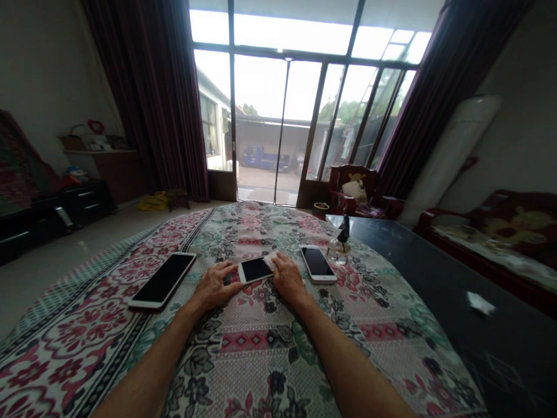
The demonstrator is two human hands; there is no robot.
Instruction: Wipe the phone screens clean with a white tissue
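A small white phone (255,270) with a dark screen lies on the flowered tablecloth (243,325) between my hands. My left hand (216,284) rests at its left end, fingers apart, thumb and fingertips by the phone's edge. My right hand (287,277) is closed on a crumpled white tissue (270,260), which touches the right part of the screen. To the left lies a larger phone (163,281), and to the right another white phone (317,263), both with dark screens.
A clear glass bottle with a black top (339,251) stands right of the phones. Beyond it, a dark table (418,261) holds a crumpled white tissue (481,303). Wooden chairs, curtains and glass doors are further back.
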